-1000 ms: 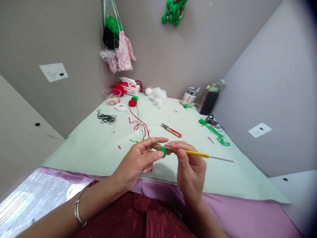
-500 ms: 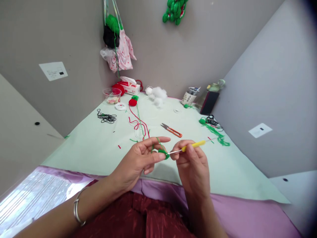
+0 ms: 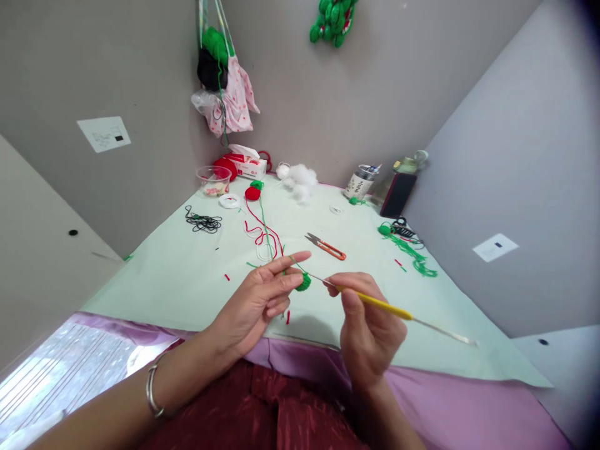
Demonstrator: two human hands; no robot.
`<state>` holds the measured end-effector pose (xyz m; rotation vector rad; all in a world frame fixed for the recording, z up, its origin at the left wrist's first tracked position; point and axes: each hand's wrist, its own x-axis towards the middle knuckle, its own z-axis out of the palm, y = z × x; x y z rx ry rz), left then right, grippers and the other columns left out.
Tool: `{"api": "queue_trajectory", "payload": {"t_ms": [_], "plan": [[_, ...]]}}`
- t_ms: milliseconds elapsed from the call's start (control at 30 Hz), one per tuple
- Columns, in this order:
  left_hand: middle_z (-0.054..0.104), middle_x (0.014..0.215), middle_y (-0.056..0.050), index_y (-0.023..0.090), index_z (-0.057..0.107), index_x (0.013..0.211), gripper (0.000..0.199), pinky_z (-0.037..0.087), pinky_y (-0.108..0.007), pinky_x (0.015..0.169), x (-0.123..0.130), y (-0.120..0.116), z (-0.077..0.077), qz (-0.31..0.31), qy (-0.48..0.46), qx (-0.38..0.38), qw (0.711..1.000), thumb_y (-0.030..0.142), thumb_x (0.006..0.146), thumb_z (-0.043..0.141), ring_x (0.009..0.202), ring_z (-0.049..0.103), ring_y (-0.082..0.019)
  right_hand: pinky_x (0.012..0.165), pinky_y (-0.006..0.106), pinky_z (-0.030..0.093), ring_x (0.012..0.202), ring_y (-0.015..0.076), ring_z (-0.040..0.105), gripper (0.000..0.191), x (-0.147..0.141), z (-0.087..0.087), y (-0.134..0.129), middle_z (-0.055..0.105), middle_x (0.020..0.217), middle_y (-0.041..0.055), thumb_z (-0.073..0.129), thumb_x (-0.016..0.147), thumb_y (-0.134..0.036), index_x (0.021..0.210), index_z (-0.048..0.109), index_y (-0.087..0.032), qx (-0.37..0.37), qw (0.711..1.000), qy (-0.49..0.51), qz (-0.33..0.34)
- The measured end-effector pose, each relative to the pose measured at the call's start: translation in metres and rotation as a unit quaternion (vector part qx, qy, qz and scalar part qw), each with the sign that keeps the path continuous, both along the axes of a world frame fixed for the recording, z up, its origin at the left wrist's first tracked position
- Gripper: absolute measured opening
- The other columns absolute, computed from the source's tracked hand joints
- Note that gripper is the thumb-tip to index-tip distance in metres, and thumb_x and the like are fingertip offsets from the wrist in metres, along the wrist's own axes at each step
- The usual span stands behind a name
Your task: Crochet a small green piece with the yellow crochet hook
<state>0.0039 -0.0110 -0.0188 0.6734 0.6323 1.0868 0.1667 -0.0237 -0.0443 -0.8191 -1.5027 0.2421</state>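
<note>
Between thumb and fingers, my left hand [image 3: 262, 297] pinches a small green crochet piece [image 3: 304, 282], its index finger stretched out with green yarn [image 3: 266, 232] running over it. My right hand [image 3: 370, 325] is closed on the yellow handle of a crochet hook [image 3: 389, 305]. The hook's thin metal tip reaches the top of the green piece; its other metal end points out to the lower right. Both hands are held above the front of the table, and the green yarn trails back toward a small red and green ball [image 3: 253, 192].
Orange thread snips [image 3: 330, 247] lie just beyond my hands. Black cord [image 3: 202, 222] is at left, green yarn strands [image 3: 417, 256] at right. Farther back stand a plastic tub [image 3: 214, 182], a tissue box [image 3: 248, 165], white stuffing [image 3: 300, 181], a pen can [image 3: 360, 183] and a phone [image 3: 398, 195].
The hook has swung so its back end now points down to the right. My right hand has turned with it, and the green piece has tilted and shifted slightly left.
</note>
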Motion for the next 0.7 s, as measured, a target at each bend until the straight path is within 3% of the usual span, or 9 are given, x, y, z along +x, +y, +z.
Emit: {"api": "queue_trajectory", "payload": {"t_ms": [67,133,267,367,467,567,700], "plan": [[0.06,0.087,0.003,0.025,0.082,0.123,0.048,0.026,-0.013,0.042,0.001,-0.002,0.001,0.044,0.024,0.036,0.998,0.021,0.077,0.094,0.051,0.033,0.001,0.065,0.031,0.056,0.076,0.0166,0.067,0.025,-0.001,0.002,0.001,0.072,0.086,0.0021,0.054,0.105,-0.015,0.105,0.077,-0.026,-0.049,0.997,0.053,0.04],[0.061,0.09,0.003,0.027,0.079,0.128,0.055,0.029,-0.014,0.042,0.004,-0.005,0.002,0.069,0.04,0.057,0.995,0.023,0.075,0.095,0.053,0.038,-0.001,0.068,0.032,0.057,0.08,0.0174,0.068,0.024,-0.003,-0.001,0.001,0.073,0.091,0.0032,0.057,0.104,-0.015,0.106,0.078,-0.027,-0.041,0.998,0.022,0.032],[0.055,0.074,0.006,0.02,0.078,0.13,0.054,0.025,-0.014,0.041,0.007,-0.007,0.002,-0.004,0.01,0.0,1.0,0.026,0.078,0.093,0.048,0.028,0.0,0.079,0.035,0.058,0.096,0.0204,0.071,0.035,-0.005,-0.008,0.001,0.075,0.106,0.0056,0.065,0.097,-0.007,0.118,0.079,-0.032,0.061,0.995,-0.069,-0.034],[0.049,0.069,0.008,0.016,0.082,0.12,0.04,0.022,-0.013,0.041,0.001,-0.002,0.0,-0.024,-0.018,-0.021,0.999,0.021,0.081,0.09,0.046,0.021,0.001,0.075,0.034,0.055,0.087,0.0181,0.068,0.027,-0.002,-0.005,0.003,0.075,0.096,0.0035,0.061,0.101,-0.012,0.11,0.08,-0.029,-0.01,0.999,0.031,0.002],[0.055,0.078,0.005,0.02,0.084,0.115,0.034,0.022,-0.013,0.041,-0.003,0.001,-0.001,0.0,-0.012,0.005,1.0,0.017,0.082,0.088,0.046,0.025,0.003,0.07,0.032,0.05,0.076,0.0148,0.062,0.023,-0.001,0.0,0.003,0.073,0.09,0.0015,0.059,0.105,-0.02,0.101,0.081,-0.028,-0.082,0.983,0.146,0.079],[0.059,0.082,0.004,0.022,0.085,0.113,0.029,0.024,-0.013,0.041,-0.001,-0.002,0.0,-0.009,0.004,0.022,1.0,0.021,0.084,0.087,0.044,0.028,0.004,0.07,0.031,0.05,0.076,0.0137,0.063,0.02,-0.003,0.001,0.003,0.074,0.094,0.0011,0.062,0.104,-0.022,0.103,0.081,-0.029,-0.111,0.97,0.178,0.127],[0.058,0.078,0.005,0.023,0.085,0.11,0.025,0.023,-0.013,0.042,0.002,-0.005,0.0,-0.016,0.003,0.021,1.0,0.023,0.085,0.087,0.044,0.028,0.003,0.072,0.03,0.051,0.078,0.0132,0.064,0.019,-0.006,-0.003,0.002,0.073,0.095,0.0006,0.064,0.103,-0.023,0.104,0.081,-0.029,-0.127,0.967,0.182,0.123]]}}
